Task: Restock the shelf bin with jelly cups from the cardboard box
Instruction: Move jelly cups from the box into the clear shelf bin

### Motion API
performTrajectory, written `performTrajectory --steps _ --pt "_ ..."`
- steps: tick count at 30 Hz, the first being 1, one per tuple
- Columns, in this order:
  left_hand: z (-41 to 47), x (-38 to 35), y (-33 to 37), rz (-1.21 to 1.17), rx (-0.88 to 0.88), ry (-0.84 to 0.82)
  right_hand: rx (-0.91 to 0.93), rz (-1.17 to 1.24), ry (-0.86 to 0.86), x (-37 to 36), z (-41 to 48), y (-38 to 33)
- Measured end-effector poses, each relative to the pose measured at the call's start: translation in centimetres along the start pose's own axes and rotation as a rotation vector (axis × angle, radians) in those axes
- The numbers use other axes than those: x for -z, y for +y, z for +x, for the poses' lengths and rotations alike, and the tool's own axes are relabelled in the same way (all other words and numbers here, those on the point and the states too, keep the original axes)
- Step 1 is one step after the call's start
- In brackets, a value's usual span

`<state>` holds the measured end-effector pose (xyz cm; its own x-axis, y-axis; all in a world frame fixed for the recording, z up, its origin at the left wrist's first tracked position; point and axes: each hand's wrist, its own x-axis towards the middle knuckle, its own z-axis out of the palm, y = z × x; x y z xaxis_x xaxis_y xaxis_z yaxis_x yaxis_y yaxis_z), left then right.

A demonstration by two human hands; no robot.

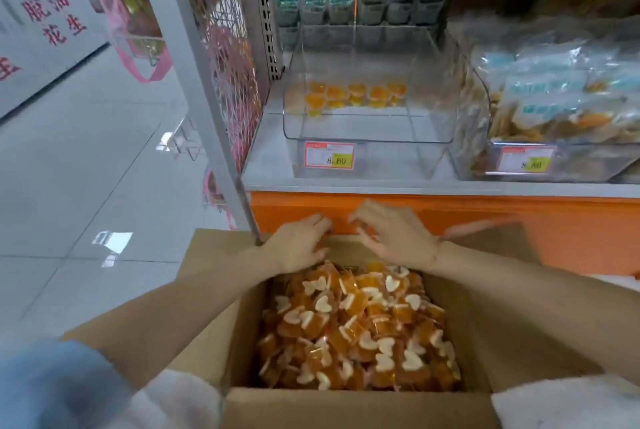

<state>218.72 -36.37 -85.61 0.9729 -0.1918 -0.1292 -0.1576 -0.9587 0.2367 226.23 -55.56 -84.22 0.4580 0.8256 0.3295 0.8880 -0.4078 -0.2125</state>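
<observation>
Jelly cups (356, 328), orange with white heart-shaped lids, lie heaped in our box (346, 408), which sits open on the floor (86, 151) right in front of the shelf (381, 186). We look down on pale glossy tiles to the left and on the grey shelf unit ahead, with an orange panel (519, 220) below its board. The box is brown cardboard, its flaps folded out to the sides, and the heap covers nearly all of its opening. On the board above stands the bin (367, 142), clear plastic and mostly bare, with a short row of cups (356, 96) near its back wall. Just beside it on the right, a second bin (554, 172) holds pale blue snack bags (561, 89). Our arms reach forward over the box. Our left hand (301, 245) hovers over the far edge with its fingers stretched forward and loose, gripping nothing we can see. Our right hand (398, 238) hangs close beside it, fingers spread and lightly bent, also holding nothing, though both are a little blurred. A red-edged price tag (329, 155) is stuck on the bin's front.
</observation>
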Motion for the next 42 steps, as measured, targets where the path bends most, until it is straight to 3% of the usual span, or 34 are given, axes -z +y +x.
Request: performTrajectory --steps 2,3,6,13,18,26,42 --pt "0.2 -3.8 0.2 -0.056 0.102 -0.209 -0.167 0.018 -0.486 -4.0 -2.5 0.5" --pt "0.2 -5.6 0.4 -0.089 0.164 -0.299 -0.241 0.036 -0.643 -5.8 -3.6 0.7" --pt "0.1 -10.6 0.8 -0.08 0.283 -0.514 -0.387 0.108 -0.799 -9.9 -6.6 1.3" --pt "2.5 -17.6 -0.7 0.008 0.348 -0.52 -0.526 0.173 -0.784 -16.2 -8.9 3.3" --pt "4.0 -19.2 -2.2 -0.107 0.355 -0.459 -0.458 0.088 -0.738 -17.6 -7.6 4.2" --pt "3.2 -20.2 -3.8 -0.38 0.358 -0.363 -0.374 0.093 -0.815 -18.6 -6.6 4.7" --pt "2.5 -20.7 -3.7 -0.415 0.355 -0.262 -0.371 0.124 -0.797 -19.8 -5.9 4.1"
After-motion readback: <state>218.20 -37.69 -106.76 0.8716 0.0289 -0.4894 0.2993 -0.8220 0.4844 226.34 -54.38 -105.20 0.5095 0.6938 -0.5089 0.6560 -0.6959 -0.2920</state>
